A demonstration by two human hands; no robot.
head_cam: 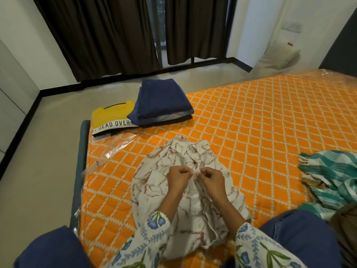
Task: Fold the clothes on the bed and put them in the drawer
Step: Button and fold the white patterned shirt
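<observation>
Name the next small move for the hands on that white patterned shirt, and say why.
Probably finish fastening the button. The left hand and right hand both pinch the front opening of the white patterned shirt below its collar, and the shirt lies spread and unfolded on the bed, so closing the front likely comes before folding.

A cream shirt (185,190) veined with reddish-brown lay spread and rumpled on the orange bed (251,122) right in front of me, collar pointing away, its front placket pinched between my fingers (190,172). Toward the far corner of the bed sat a folded dark blue garment (162,99) stacked on other folded pieces, partly overlapping a folded yellow T-shirt (112,115) with a lettered band. A teal-and-white striped cloth (332,176) lay crumpled at my right.
</observation>
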